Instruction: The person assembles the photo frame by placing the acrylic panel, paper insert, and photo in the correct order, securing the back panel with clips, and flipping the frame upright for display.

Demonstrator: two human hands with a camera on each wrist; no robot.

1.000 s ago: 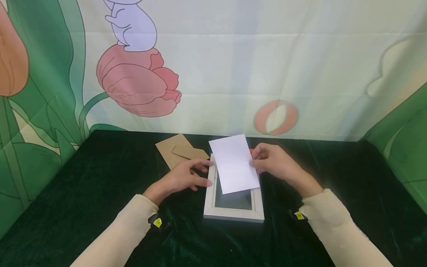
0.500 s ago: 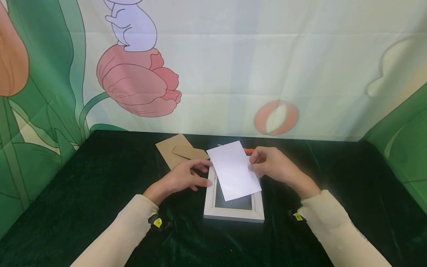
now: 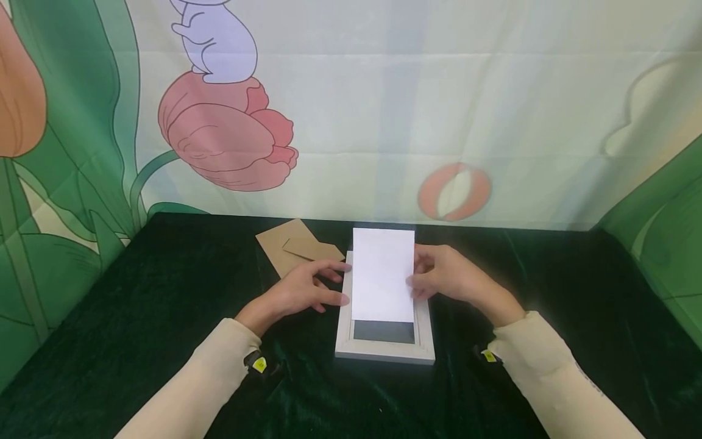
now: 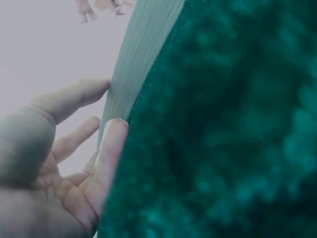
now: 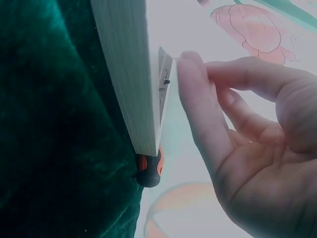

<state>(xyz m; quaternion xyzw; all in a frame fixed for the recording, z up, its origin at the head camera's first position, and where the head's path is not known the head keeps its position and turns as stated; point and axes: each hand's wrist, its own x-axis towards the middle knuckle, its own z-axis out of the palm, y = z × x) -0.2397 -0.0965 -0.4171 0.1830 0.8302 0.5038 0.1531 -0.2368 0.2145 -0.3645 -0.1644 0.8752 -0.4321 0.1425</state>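
Observation:
A white photo frame lies on the dark green cloth, its dark pane showing in the lower part of the opening. Over it my right hand pinches a white sheet of paper by the right edge. The sheet stands squarely with the frame and covers most of the opening, reaching past the frame's far end. My left hand touches the frame's left side with thumb and fingertips. In the left wrist view those fingers meet the wooden side.
Behind the left hand lies a brown backing board with a stand flap. An orange and black tool handle shows past the frame's far end in the right wrist view. A printed curtain hangs behind the table.
The sheet was tilted over the frame and moved slightly toward me; now it is turned straight and sits farther back. My right hand turned with it. My left hand stayed in place.

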